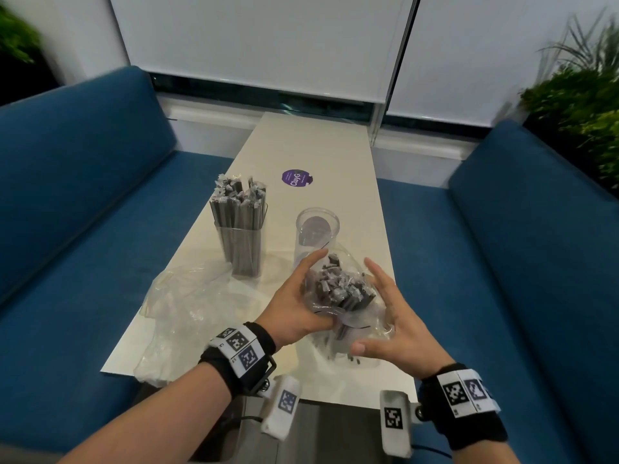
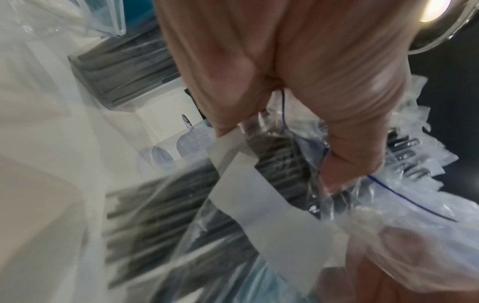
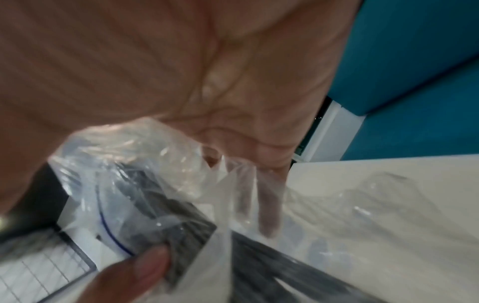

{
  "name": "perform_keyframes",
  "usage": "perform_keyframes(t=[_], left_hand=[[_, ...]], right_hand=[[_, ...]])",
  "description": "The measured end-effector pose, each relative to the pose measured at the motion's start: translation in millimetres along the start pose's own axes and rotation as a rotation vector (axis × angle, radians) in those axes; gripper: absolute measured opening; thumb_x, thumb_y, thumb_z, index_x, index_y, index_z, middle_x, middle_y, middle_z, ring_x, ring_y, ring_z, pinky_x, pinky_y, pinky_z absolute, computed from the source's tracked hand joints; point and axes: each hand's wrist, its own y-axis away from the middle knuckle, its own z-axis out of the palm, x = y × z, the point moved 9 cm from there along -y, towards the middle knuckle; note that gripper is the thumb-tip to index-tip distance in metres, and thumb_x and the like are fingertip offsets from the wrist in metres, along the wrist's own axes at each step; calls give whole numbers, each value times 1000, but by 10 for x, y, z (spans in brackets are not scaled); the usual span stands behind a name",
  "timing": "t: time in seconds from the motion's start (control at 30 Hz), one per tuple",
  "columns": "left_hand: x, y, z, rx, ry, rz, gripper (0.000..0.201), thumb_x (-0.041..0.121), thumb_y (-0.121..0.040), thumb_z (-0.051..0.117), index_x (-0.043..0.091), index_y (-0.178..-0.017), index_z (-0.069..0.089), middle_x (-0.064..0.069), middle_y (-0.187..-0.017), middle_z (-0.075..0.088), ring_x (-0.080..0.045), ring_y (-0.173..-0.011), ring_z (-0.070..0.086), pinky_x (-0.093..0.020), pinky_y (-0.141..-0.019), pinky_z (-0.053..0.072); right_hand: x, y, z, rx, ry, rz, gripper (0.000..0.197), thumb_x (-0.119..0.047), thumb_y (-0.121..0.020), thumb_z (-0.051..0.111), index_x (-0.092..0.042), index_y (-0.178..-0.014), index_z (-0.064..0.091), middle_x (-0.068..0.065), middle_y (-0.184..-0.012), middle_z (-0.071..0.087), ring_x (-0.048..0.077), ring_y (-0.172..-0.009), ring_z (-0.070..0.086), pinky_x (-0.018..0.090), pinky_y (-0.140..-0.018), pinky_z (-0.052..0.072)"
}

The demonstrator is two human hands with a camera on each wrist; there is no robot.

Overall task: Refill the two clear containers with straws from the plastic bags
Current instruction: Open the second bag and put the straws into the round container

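Nearest the camera in the head view, both wrists carry black bands with square printed markers, and the two hands meet over the near end of the white table (image 1: pixel 335 152). The left hand (image 1: pixel 294 309) grips a clear plastic bag (image 1: pixel 351 323) of dark wrapped straws (image 1: pixel 338 286), thumb and fingers curled round the bundle; the left wrist view adds what the head view blurs, a thin blue line on the bag and the thumb (image 2: pixel 344 143) pressing into the plastic. The right hand (image 1: pixel 388 319) cups the bag's other side with fingers mostly straight; the right wrist view shows its fingers (image 3: pixel 269 205) lying behind the film and its thumb against the straws, though how firmly it holds cannot be told. Left of the hands an empty crumpled bag (image 1: pixel 181 296) lies flat. Beyond them stands a round clear container (image 1: pixel 316 236), empty, and left of it a square container (image 1: pixel 243 239) packed with upright straws. Farther on is a purple sticker (image 1: pixel 296 178), with blue sofas (image 1: pixel 83 195) on both sides.
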Motion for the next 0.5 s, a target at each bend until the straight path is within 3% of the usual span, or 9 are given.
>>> perform_keyframes(t=[0.13,0.2,0.27,0.33,0.43,0.5], left_hand=[[-40,-17,-4,28,-45,13,87,10,-59,86,23,-139,57,-1,-124,73,-15,-119,67,-40,-104,54],[-82,-14,-15,69,-52,-6,78,15,-53,82,15,-129,63,2,-115,75,-9,-107,70,-33,-98,56],[-125,-4,-27,111,-59,-11,77,18,-51,84,13,-126,63,1,-117,73,-12,-109,69,-30,-97,55],[-171,1,-22,131,-55,-10,82,21,-53,87,18,-130,61,0,-126,69,-13,-121,65,-34,-106,51],[-186,7,75,108,-125,-21,81,30,-58,85,43,-132,56,8,-138,60,-5,-130,57,-29,-111,44],[-235,12,178,64,-193,-57,76,33,-64,86,48,-130,51,11,-140,57,-5,-131,55,-26,-113,42]], right_hand=[[122,-103,-60,80,219,18,79,-51,-63,93,-48,-133,57,-17,-137,60,1,-125,59,38,-110,49],[190,-131,-40,107,259,33,69,-50,-68,93,-54,-127,58,-18,-133,62,0,-121,60,36,-106,51],[242,-142,-25,144,313,35,69,-48,-70,92,-64,-124,52,-19,-133,61,3,-121,61,36,-104,53],[315,-137,-50,197,312,32,81,-40,-71,94,-68,-127,44,-18,-136,59,2,-123,61,29,-102,51],[601,-164,27,165,218,96,98,-32,-66,98,-43,-144,39,-16,-130,67,3,-119,67,26,-99,54],[794,-182,97,176,248,115,98,-26,-70,94,-32,-148,37,-17,-125,71,7,-117,70,26,-97,57]])
